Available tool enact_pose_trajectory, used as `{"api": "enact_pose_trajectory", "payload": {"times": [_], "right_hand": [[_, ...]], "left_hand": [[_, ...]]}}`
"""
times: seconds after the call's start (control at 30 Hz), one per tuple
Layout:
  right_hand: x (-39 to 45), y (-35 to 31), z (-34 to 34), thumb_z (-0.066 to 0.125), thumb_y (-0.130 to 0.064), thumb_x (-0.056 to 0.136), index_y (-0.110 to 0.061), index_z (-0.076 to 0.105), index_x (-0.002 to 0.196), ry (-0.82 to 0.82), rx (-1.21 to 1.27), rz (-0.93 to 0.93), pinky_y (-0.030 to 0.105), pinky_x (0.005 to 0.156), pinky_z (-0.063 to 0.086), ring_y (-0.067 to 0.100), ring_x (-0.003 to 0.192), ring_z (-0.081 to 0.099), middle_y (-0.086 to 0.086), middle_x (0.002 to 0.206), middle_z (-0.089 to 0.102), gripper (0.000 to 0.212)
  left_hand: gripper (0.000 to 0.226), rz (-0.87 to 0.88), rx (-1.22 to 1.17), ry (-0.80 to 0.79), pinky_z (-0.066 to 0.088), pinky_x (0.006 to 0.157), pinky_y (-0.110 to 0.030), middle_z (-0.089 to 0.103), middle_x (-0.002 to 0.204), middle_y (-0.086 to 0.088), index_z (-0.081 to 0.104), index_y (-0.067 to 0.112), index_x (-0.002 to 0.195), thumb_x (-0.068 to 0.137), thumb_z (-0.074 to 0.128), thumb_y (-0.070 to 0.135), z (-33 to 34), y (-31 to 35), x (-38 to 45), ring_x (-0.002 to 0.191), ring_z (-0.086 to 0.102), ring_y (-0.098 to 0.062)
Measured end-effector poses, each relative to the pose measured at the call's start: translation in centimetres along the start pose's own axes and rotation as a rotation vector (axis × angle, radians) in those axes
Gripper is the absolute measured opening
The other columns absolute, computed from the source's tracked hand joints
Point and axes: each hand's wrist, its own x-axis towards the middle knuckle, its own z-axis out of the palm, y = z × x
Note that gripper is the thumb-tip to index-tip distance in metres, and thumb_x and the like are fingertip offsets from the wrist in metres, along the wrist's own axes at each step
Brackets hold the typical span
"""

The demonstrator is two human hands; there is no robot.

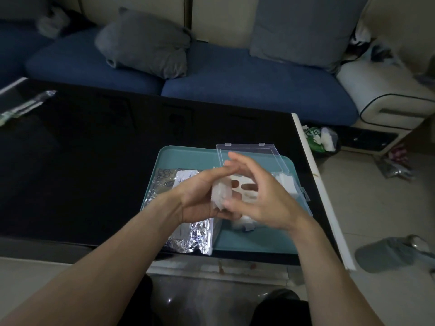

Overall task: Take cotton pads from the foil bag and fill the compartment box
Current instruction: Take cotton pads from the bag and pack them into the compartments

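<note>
Cotton pads, a small stack of soft white squares [220, 196], sit between my two hands just above the clear plastic compartment box [292, 187], whose transparent hinged lid [249, 158] stands open behind my fingers. My left hand [200, 196] cups the stack from below with its fingers curled round it, while my right hand [261, 196] comes in from the other side, thumb and fingertips loosely bent against the pads — whether it is pinching one off or only steadying the pile I cannot tell, as the picture is blurred there.

By my judgement the filling is partway along: white pads already show in the box at the far right corner and under my right palm, but my hands hide most of the compartments, so how many remain bare is not clear. The pads I hold have yet to go in.

Crinkled silver foil bag [186, 234] lies flat just to the left of the box, both resting on the teal plastic tray [254, 241] — which sits at the near edge of the glossy black table [82, 161]. A blue sofa [235, 85] with grey cushions stands beyond. Nothing blocks the way down to the box; only my own hands crowd over it.
</note>
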Motion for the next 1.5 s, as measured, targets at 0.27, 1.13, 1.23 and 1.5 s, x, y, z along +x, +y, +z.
{"api": "enact_pose_trajectory", "payload": {"times": [0.27, 1.13, 1.23, 1.5], "right_hand": [[0.0, -0.5, 0.5, 0.095, -0.044, 0.06, -0.033, 0.057, 0.134, 0.12, -0.192, -0.036, 0.028, 0.094, 0.053, -0.001, 0.11, 0.059, -0.016, 0.122, 0.062, 0.084], [0.1, 0.6, 1.4, 0.097, -0.043, 0.051, -0.04, 0.05, 0.138, 0.043, -0.295, 0.066, 0.038, 0.102, 0.05, 0.011, 0.12, 0.051, -0.018, 0.126, 0.043, 0.099], [0.3, 0.5, 1.6, 0.098, -0.046, 0.045, -0.042, 0.053, 0.132, 0.045, -0.381, 0.106, 0.044, 0.101, 0.048, 0.015, 0.113, 0.053, -0.015, 0.119, 0.047, 0.098], [0.4, 0.3, 1.9, 0.088, -0.023, 0.063, -0.036, 0.059, 0.12, 0.079, -0.295, 0.069, 0.04, 0.075, 0.059, 0.012, 0.09, 0.067, -0.011, 0.099, 0.069, 0.066]], "left_hand": [[0.03, 0.014, -0.026, 0.01, 0.057, 0.084, -0.034, 0.069, 0.104, -0.012, 0.07, 0.007, 0.109, 0.086, 0.069, 0.026, 0.3, -0.3, 0.1, 0.094, 0.068, -0.023], [0.056, -0.045, 0.046, 0.056, 0.059, 0.076, -0.035, 0.061, 0.105, -0.014, 0.058, 0.007, 0.122, 0.08, 0.07, 0.042, 1.3, -1.4, 0.5, 0.095, 0.062, -0.024], [0.052, 0.026, 0.005, 0.118, 0.059, 0.072, -0.036, 0.064, 0.102, -0.017, 0.059, 0.003, 0.124, 0.081, 0.069, 0.031, 1.5, -1.5, 0.9, 0.086, 0.066, -0.024], [0.045, -0.026, 0.094, 0.104, 0.058, 0.078, -0.036, 0.068, 0.105, -0.01, 0.061, 0.012, 0.114, 0.077, 0.068, 0.036, 1.3, -1.3, 0.6, 0.092, 0.068, -0.021]]}}
